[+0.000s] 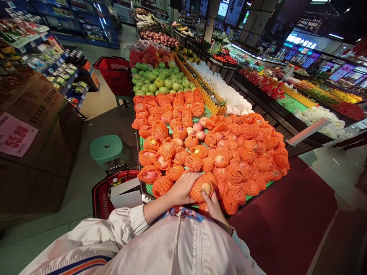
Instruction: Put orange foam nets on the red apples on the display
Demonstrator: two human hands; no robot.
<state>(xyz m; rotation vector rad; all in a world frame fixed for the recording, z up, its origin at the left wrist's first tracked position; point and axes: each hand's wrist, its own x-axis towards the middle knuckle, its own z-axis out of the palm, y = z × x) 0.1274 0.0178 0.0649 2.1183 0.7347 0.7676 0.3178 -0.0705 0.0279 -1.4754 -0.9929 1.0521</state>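
Close to my body, at the front edge of the display, an apple in an orange foam net (197, 191) is between my hands. My left hand (183, 188) curves round its left and far side, fingers closed on the net. My right hand (214, 206) grips it from the right, thumb pressed near the net's opening, where bare fruit shows. The undersides of both hands are hidden. Around them lie many more netted apples (249, 156) in orange foam, heaped on green matting. Several bare pinkish apples (200, 135) lie among them.
Green apples (160, 82) fill the display's far part, beside white-wrapped fruit (226, 91). At the left stand a green stool (106, 148), a red basket (99, 198) holding a white box (126, 194), and another red basket (114, 74). Stacked cartons (37, 160) border the aisle.
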